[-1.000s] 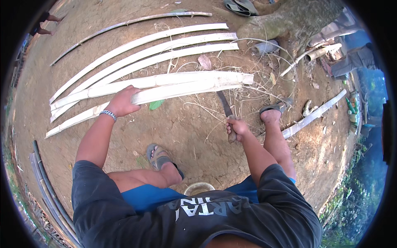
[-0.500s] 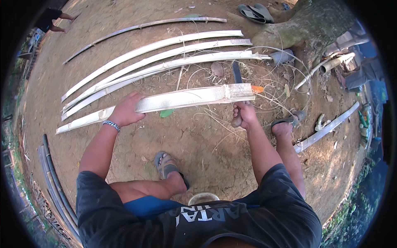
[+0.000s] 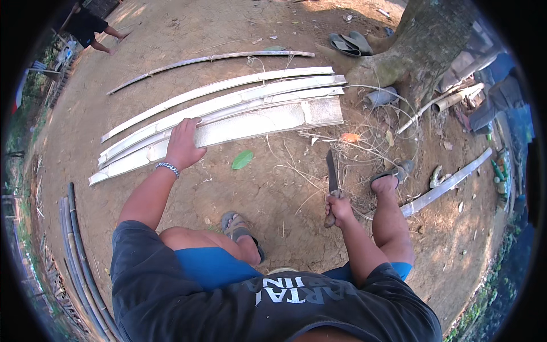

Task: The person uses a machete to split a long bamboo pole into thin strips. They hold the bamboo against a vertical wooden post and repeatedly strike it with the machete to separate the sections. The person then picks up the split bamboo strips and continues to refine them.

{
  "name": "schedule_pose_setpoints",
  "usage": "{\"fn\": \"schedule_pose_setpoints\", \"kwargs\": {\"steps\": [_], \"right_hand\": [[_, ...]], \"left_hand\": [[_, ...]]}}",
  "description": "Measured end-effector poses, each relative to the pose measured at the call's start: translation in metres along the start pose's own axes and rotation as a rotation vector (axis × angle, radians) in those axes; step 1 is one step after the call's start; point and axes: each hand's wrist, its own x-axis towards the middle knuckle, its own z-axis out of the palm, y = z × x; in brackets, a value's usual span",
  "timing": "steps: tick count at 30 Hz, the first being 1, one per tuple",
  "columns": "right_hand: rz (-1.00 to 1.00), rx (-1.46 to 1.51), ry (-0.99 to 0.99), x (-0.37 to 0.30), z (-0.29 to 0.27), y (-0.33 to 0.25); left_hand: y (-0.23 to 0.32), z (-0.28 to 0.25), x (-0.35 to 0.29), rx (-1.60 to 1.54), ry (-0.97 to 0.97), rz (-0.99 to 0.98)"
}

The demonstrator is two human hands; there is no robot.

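We crouch over bare, packed brown dirt, dusty and littered with dry fibres and thin curling shavings. Our left hand lies palm-down on the nearest split bamboo slat, fingers spread over its pale, smooth inner face rather than closed around it; a metal chain bracelet circles that wrist. The slat is broad, long and gently bowed, cream-white with a darker node band near its squared right end. It lies flat on the dirt, just beside three more pale slats of the same curve, stacked edge to edge behind it. Farther back, well apart, lies a thin grey bamboo strip.

Our right hand is clenched around the wooden handle of a machete, whose dark, dull blade points away from us, its tip near the slats but not touching them. A single green leaf lies between the hands.

Grey sandals cover our feet. At the upper right stands a rough-barked tree trunk with a pair of flat sandals at its root. Another pale slat lies off to the right, and dark round poles run along the left edge. A second person's legs show at the top left.
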Motion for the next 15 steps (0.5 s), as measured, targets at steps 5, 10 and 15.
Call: {"fn": "schedule_pose_setpoints", "kwargs": {"steps": [5, 10, 15], "right_hand": [[-0.034, 0.001, -0.091, -0.033, -0.001, 0.001], [-0.163, -0.06, -0.123, -0.089, 0.004, -0.024], [-0.226, -0.045, -0.14, -0.133, -0.007, -0.026]], "left_hand": [[0.004, -0.016, -0.033, -0.005, 0.161, 0.04], [-0.006, -0.048, -0.066, -0.027, 0.364, 0.157], [-0.011, -0.091, -0.067, -0.063, 0.483, 0.211]]}}
